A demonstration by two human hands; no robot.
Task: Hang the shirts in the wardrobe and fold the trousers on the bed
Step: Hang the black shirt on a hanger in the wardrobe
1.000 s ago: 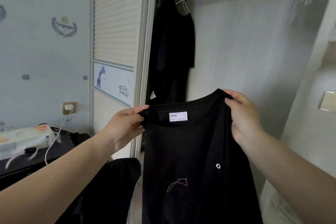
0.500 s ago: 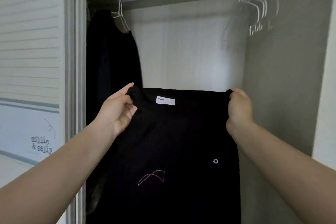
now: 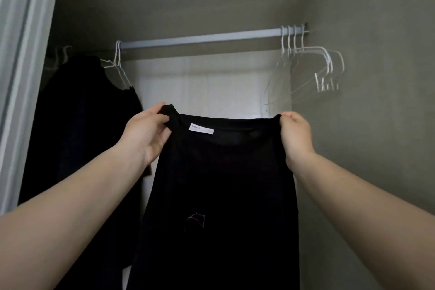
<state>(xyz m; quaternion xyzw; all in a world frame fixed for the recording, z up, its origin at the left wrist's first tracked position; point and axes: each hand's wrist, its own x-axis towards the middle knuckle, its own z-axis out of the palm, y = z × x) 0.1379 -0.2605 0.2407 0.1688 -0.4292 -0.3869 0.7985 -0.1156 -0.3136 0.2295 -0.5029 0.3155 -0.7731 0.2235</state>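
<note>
At the far left of the frame stands the pale door frame (image 3: 16, 73) of the wardrobe, and just inside it a dark garment (image 3: 77, 129) already hangs from a wire hanger (image 3: 117, 66) at the left end of the rod (image 3: 200, 39). Below centre, the left hand (image 3: 146, 136) pinches one shoulder of a black shirt (image 3: 223, 195), fingers curled round the cloth beside the collar, where a white label (image 3: 201, 129) shows. The shirt hangs spread in front of the wardrobe opening, below the rod and not on any hanger. The right hand (image 3: 295, 139) grips the other shoulder in a closed fist. At upper right, a bunch of empty hangers (image 3: 315, 63) hangs at the rod's right end, well above the right hand. The step in hand looks to be the hanging of this shirt, with the trousers yet to come. Next, one hand would probably have to let go of its shoulder to fetch an empty hanger, while the other keeps the shirt from dropping, and the hanger must then go in through the collar.
</note>
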